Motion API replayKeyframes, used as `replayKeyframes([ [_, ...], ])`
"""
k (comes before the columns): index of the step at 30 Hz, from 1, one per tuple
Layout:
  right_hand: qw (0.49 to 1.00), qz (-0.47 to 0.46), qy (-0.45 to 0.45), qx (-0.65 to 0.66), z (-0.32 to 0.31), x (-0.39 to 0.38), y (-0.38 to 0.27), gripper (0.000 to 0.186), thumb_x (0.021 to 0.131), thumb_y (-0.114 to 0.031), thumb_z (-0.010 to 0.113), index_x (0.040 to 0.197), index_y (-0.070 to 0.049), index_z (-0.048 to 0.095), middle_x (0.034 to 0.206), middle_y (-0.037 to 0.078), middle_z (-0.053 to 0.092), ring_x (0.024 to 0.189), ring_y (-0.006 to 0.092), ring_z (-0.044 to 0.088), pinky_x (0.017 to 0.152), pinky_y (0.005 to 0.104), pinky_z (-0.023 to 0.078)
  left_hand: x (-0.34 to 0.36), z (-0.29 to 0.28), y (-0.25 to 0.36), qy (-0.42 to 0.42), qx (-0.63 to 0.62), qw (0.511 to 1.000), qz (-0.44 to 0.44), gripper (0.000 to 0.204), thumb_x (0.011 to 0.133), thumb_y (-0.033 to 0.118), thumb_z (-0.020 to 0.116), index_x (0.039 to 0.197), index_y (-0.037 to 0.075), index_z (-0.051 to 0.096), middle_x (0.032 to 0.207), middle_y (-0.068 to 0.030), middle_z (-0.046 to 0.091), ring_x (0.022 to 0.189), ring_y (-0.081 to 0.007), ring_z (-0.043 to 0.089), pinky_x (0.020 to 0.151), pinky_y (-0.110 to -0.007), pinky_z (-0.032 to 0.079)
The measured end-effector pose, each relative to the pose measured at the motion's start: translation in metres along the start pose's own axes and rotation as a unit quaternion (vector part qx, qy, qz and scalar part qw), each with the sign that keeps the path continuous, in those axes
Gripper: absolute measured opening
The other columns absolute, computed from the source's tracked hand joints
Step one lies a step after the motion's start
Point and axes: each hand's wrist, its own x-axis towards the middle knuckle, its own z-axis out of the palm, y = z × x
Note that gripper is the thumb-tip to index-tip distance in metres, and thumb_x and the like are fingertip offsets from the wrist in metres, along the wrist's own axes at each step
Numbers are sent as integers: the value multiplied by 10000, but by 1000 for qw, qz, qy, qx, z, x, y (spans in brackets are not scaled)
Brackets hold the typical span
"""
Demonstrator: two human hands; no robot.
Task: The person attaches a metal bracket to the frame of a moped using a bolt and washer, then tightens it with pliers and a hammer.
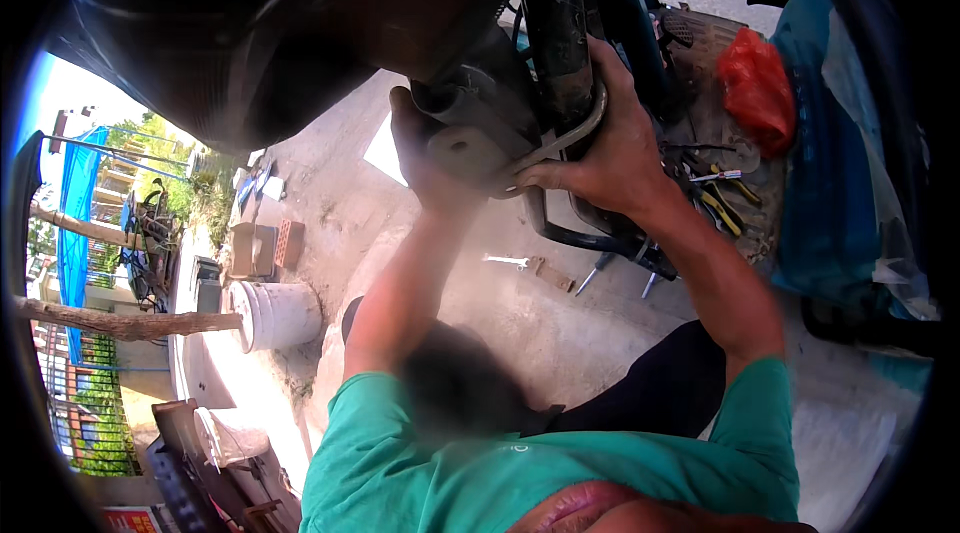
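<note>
A: Where do we find the hands?

B: We see the left hand (428, 168) clasping a grey metal bracket (475, 155) beneath the dark vehicle body (250, 43), the right hand (628, 155) gripping a bent grey metal rod (575, 136) alongside.

A: And containers?

B: A red plastic bag (757, 93), contents hidden, lies near yellow-and-black pliers (722, 213); inside the white plastic bucket (285, 316), at left, we cannot see.

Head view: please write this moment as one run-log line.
left hand: against grey part; right hand: holding bent metal bar; nearby: red bag, pliers; ground: wrench
</note>
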Motion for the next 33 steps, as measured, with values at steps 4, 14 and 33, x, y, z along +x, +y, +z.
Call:
replayKeyframes([
  [4, 994, -82, 67, -11, 18, -9, 11, 1312, 509, -456, 1021, 1558, -67, 334, 1374, 221, 596, 1274, 325, 618, 1068, 421, 498, -3, 12, 5, -99, -229, 968, -38, 640, 1092, 554, 266, 1425, 65, 510, 1330, -148, 638, 1209, -290, 645, 1054, -465, 533],
  [14, 989, -79, 105, -75, 30, -13, 2, 1280, 660, -632, 908, 1552, 16, 258, 1392, 217, 535, 1288, 328, 585, 1086, 432, 490, -1, 24, 3, -61, -39, 994, 88, 617, 1125, 511, 298, 1188, 0, 637, 1123, -93, 698, 995, -172, 656, 898, -322, 538],
  [33, 978, -62, 117, -159, 43, -25, -14, 1439, 689, -874, 708, 1605, 11, 38, 1520, 235, 350, 1416, 351, 413, 1169, 480, 393, 5, 29, -12, -34, -52, 987, 150, 614, 1127, 506, 310, 1182, 3, 657, 1125, -86, 691, 995, -150, 635, 954, -305, 496],
])
